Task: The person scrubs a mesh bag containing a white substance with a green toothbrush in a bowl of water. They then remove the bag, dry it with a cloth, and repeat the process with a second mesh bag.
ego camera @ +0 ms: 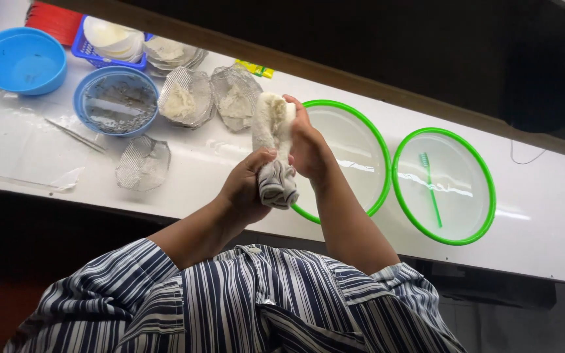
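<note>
Both my hands hold a rolled white and grey cloth (274, 150) upright over the white table (544, 216). My left hand (246, 189) is closed around the cloth's lower, grey-striped end. Around the upper white part, my right hand (307, 144) wraps from the right side. The cloth hangs just left of a green-rimmed basin (380, 163) of clear water. My striped shirt fills the bottom of the view.
A second green-rimmed basin (488, 176) to the right holds a green toothbrush (430, 186). To the left lie several silvery mesh moulds (186, 98) with white material, a blue bowl (118, 101), a larger blue bowl (19, 60), tweezers (76, 136) and a blue basket (109, 40) of white dishes.
</note>
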